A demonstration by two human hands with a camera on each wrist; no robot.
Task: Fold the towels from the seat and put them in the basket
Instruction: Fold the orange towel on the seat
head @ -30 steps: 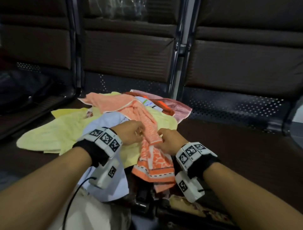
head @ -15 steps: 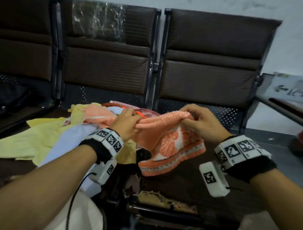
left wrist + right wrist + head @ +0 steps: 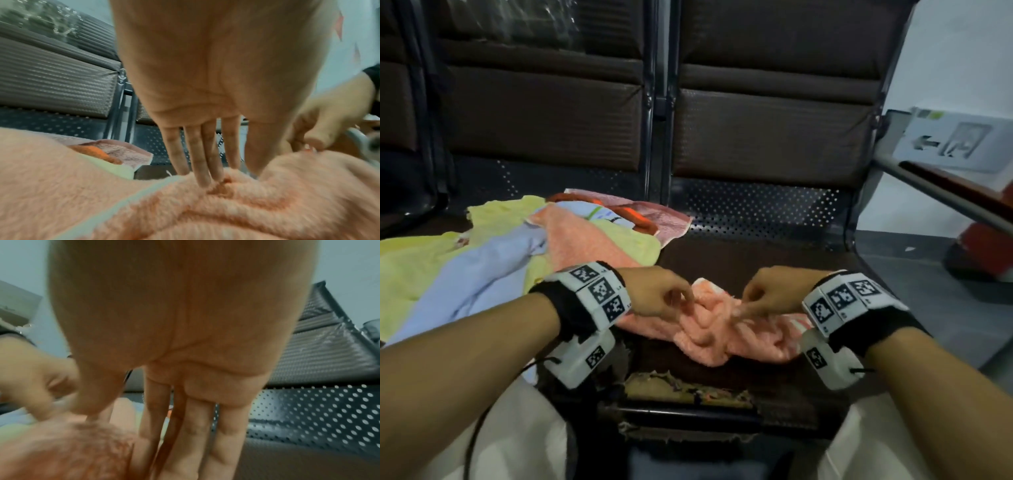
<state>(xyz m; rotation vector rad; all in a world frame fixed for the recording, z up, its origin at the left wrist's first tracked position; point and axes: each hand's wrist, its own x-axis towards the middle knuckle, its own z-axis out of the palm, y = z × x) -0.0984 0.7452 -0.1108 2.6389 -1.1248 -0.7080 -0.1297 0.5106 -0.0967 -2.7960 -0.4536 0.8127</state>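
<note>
A crumpled orange towel (image 3: pixel 709 335) lies on the dark right-hand seat (image 3: pixel 756 253), close to its front edge. My left hand (image 3: pixel 686 305) is over the towel's left part. In the left wrist view its straight fingers (image 3: pixel 197 162) press their tips into the orange towel (image 3: pixel 226 211). My right hand (image 3: pixel 739 310) reaches in from the right, one finger and the thumb touching the cloth. In the right wrist view its fingers (image 3: pixel 205 434) are stretched out beside the orange towel (image 3: pixel 61 451). No basket is in view.
A loose pile of towels covers the left seat: yellow (image 3: pixel 421 267), light blue (image 3: pixel 482 274), another orange one (image 3: pixel 585 240) and pink (image 3: pixel 654 219). The seat's front edge is torn (image 3: pixel 688 387). An armrest bar (image 3: pixel 945 192) and grey floor (image 3: pixel 914 250) are to the right.
The orange towel, held up stretched between both hands half a second ago, now lies bunched on the right seat. Both hands have dropped and come together over it.
</note>
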